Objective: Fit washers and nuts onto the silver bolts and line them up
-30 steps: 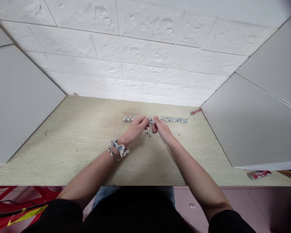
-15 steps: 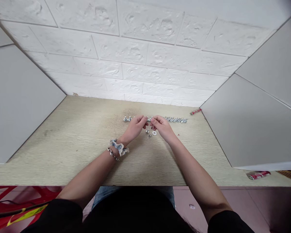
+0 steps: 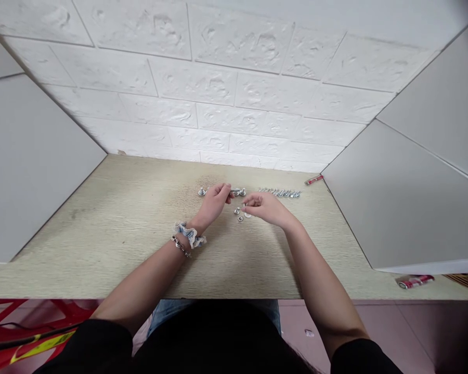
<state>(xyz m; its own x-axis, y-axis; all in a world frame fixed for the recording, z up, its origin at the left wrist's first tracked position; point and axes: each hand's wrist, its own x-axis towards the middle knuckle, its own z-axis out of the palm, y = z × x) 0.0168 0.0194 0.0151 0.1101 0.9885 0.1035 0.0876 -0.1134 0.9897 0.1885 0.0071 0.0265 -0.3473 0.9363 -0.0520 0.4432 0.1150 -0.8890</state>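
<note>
A left hand (image 3: 214, 201) pinches a slim metal bolt (image 3: 234, 190) between thumb and fingers above a pale wooden tabletop (image 3: 140, 254), toward the middle of its far edge. The right hand (image 3: 271, 209), fingers bent, reaches over a flat washer (image 3: 247, 215); whether its fingertips grip anything cannot be told. Just beside the washer, toward the near edge, are a nut (image 3: 240, 219) and a small metal fastener (image 3: 236, 211). A row of bolts (image 3: 288, 194) stretches toward the right edge, short of a red cylinder (image 3: 314, 179) by the far right corner, while an upright bolt (image 3: 202, 192) stands left of the hands. The loose pieces' closeness poses the main risk: a low sweep of the right fingers could scatter them or pinch two at once. A slack left pinch could drop the bolt, knocking its neighbors askew.
</note>
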